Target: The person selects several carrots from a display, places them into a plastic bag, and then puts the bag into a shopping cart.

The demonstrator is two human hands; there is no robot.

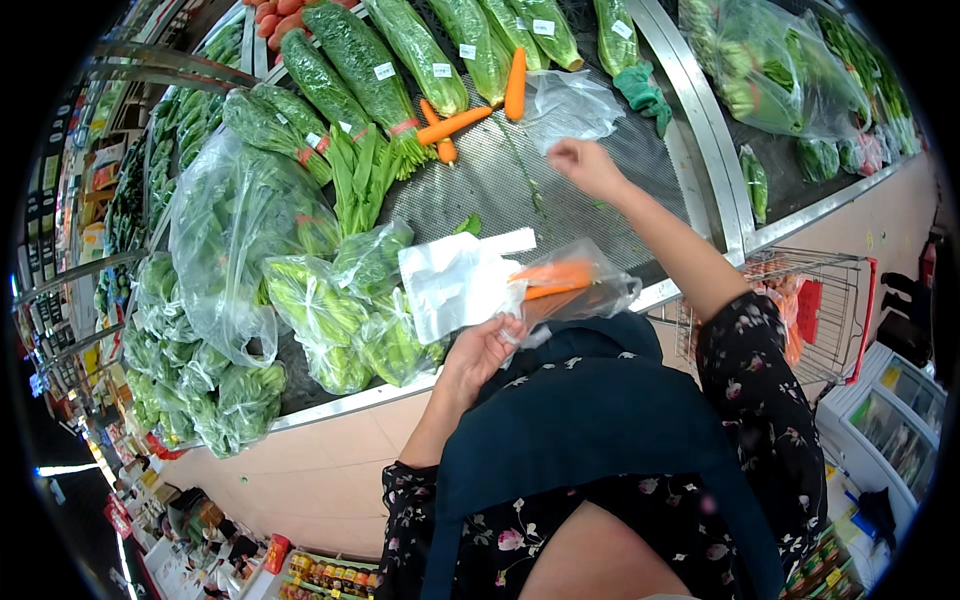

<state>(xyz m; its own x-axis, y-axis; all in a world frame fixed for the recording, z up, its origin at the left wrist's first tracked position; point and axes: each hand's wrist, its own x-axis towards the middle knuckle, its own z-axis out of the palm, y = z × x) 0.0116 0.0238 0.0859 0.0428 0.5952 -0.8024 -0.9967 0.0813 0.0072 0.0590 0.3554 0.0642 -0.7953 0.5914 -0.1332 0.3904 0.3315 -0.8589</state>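
My left hand (487, 345) pinches the gathered end of a clear plastic bag (618, 290) near the display's front edge. Inside the bag lie orange carrots (555, 280). Against the same hand rests a sheaf of whitish flat plastic bags (440, 295); whether the fingers hold it too, I cannot tell. My right hand (588, 168) hovers over the dark textured mat (610, 215), fingers curled together, their tips partly hidden. Just beyond it lies a crumpled clear bag (570, 105). Loose carrots, one upright (515, 85) and one slanted (455, 125), lie farther back beside leafy greens.
Wrapped lettuces (480, 60) line the back of the display. Bagged greens (315, 315) crowd its left side. A green cloth or glove (643, 95) lies at the back right, near a metal divider (700, 130). A shopping cart (820, 300) stands at right.
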